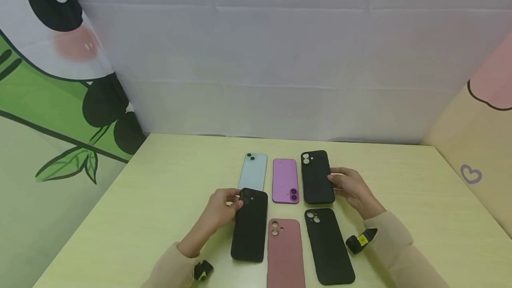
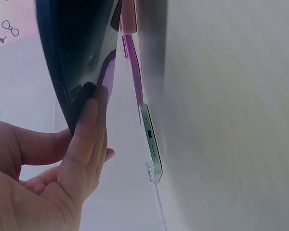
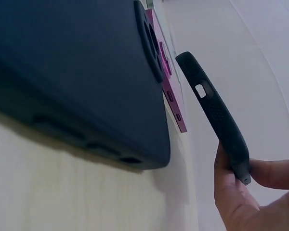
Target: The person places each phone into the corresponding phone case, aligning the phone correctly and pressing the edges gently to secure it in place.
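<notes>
My left hand [image 1: 222,208] pinches a black phone [image 1: 250,228] by its upper left edge, thumb on one face and fingers on the other. In the left wrist view, the glossy face of the black phone [image 2: 82,43] stands tilted above the table. My right hand [image 1: 354,189] grips a black phone case [image 1: 317,179] by its right edge. The right wrist view shows this held case [image 3: 214,108] edge-on, with a light slot through it. Between and behind the hands lie a light blue phone [image 1: 254,170] and a purple phone [image 1: 285,179].
A pink phone case [image 1: 286,252] and a second black phone case [image 1: 330,248] lie on the pale table [image 1: 168,177] nearer the front. White cloth [image 1: 256,70] hangs behind the table. A printed panel [image 1: 48,114] stands at left, another [image 1: 480,163] at right.
</notes>
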`<state>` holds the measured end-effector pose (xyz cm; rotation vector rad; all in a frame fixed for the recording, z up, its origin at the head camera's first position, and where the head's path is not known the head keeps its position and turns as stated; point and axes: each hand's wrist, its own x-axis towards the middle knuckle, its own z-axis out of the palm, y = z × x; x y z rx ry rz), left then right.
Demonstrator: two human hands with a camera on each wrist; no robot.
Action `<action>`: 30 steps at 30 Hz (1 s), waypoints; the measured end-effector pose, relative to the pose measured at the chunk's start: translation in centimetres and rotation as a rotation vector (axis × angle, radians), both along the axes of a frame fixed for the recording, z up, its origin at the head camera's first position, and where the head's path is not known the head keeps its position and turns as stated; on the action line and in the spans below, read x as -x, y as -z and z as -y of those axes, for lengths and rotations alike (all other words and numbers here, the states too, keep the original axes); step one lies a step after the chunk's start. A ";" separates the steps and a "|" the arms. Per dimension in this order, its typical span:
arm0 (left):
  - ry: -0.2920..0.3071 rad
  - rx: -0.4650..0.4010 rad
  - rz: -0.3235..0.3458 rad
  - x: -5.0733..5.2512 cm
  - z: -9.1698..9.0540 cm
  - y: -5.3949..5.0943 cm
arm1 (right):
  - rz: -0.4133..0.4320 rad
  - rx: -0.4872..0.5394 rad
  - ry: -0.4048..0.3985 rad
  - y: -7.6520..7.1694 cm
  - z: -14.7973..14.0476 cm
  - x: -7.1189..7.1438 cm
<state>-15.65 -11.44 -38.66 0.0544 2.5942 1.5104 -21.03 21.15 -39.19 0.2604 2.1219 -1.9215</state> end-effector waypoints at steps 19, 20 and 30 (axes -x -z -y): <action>-0.073 -0.201 0.032 2.3 -1.2 -0.9 | -0.042 0.060 -0.028 -0.8 1.0 -1.2; -0.078 -0.212 0.033 2.4 -1.3 -0.9 | -0.042 0.069 -0.031 -0.8 1.0 -1.3; -0.107 -0.298 0.025 3.6 -2.3 -0.8 | -0.060 0.133 -0.088 -1.4 1.8 -2.3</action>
